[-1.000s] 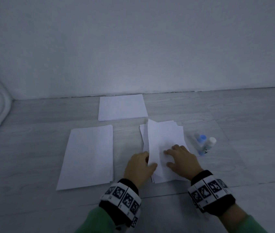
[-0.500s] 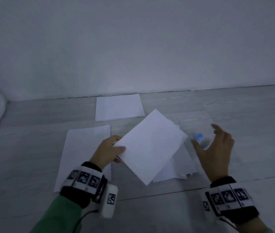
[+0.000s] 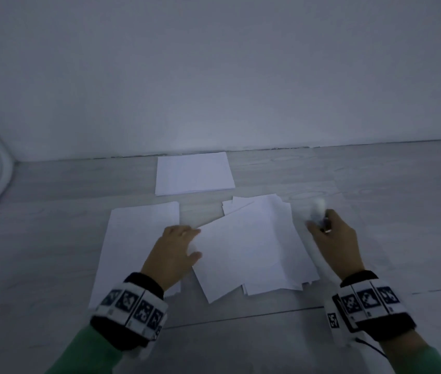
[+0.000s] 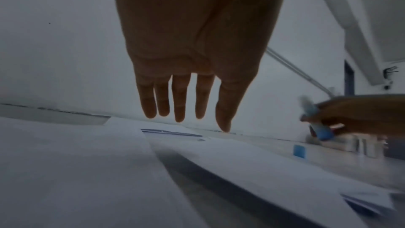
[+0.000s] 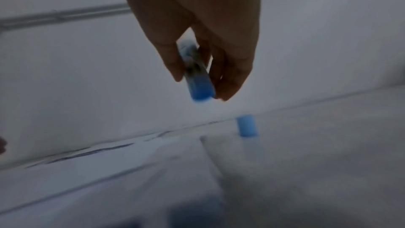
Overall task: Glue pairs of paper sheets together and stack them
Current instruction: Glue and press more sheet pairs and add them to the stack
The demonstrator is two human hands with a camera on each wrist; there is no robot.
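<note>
- My left hand (image 3: 172, 252), fingers flat, steadies the top sheet (image 3: 243, 247).
- My right hand (image 3: 334, 238) grips the glue stick (image 5: 197, 75); gluing probably comes next.

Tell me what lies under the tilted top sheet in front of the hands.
Under the tilted sheet lies a messy pile of loose white sheets, their corners poking out at its far and right edges. How many there are, and whether anything else is beneath, is covered.

Glue stick (image 5: 198, 82) in the right hand (image 3: 335, 242) smears with motion — its label unreadable; the blue cap (image 5: 247, 126) beyond it is blurred too — edges soft
</note>
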